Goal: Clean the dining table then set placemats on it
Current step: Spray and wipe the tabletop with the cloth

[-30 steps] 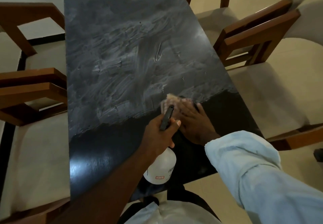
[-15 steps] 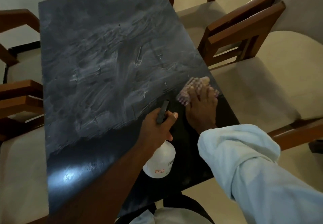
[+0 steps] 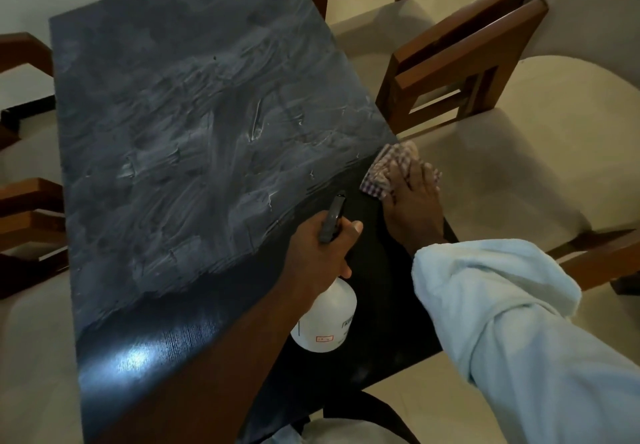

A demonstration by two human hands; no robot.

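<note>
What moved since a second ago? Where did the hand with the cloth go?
The right hand slid the checked cloth rightward across the table, from near the middle to its right edge. The left hand kept holding the spray bottle over the near end. The far part of the table stays streaky and the near strip stays dark.

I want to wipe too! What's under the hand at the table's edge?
A red-and-white checked cloth lies under the right hand, pressed flat on the black rectangular table. Its far part sticks out beyond the hand; the part beneath the palm is covered.
</note>
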